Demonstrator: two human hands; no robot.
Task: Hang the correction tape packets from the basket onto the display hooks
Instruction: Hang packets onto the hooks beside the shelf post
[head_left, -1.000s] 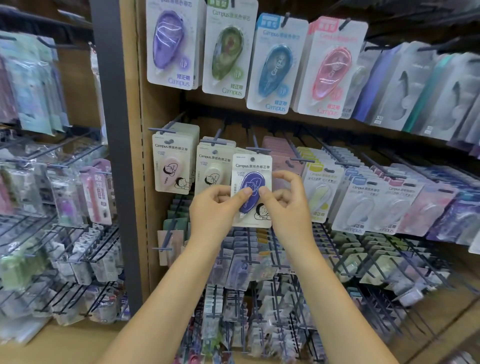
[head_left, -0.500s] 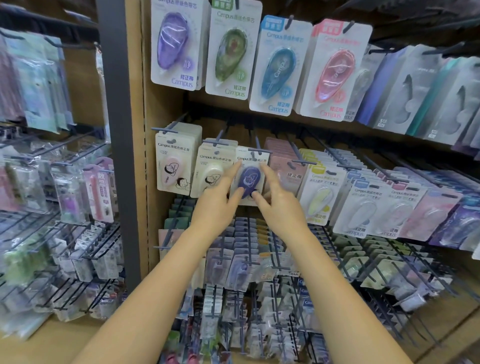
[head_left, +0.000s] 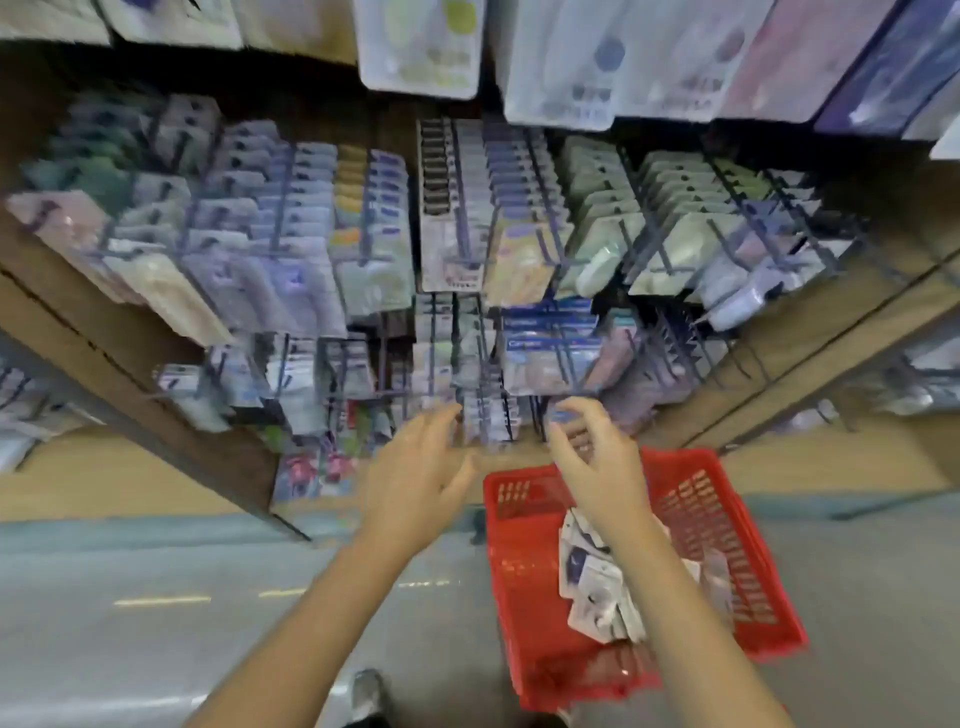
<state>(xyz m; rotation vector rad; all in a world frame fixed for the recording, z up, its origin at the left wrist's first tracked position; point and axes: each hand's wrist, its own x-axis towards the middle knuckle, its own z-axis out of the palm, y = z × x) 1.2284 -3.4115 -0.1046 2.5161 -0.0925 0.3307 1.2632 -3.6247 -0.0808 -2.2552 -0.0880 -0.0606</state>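
1. The red basket (head_left: 727, 525) sat on the floor at lower right of the frame, with the remaining correction tape packets (head_left: 592, 587) heaped inside, mostly flat and at mixed angles.
2. The right hand (head_left: 597, 467) hovered directly above the basket's far rim, fingers loosely spread and apparently empty, though blur made this uncertain.
3. The left hand (head_left: 415, 478), open and empty, was left of the basket and farther from the packets.
4. The display hooks (head_left: 467, 338) filled the upper frame.

A stationery shop: hooks (head_left: 540, 218) crowded with carded packets (head_left: 550, 343), red basket (head_left: 727, 519).
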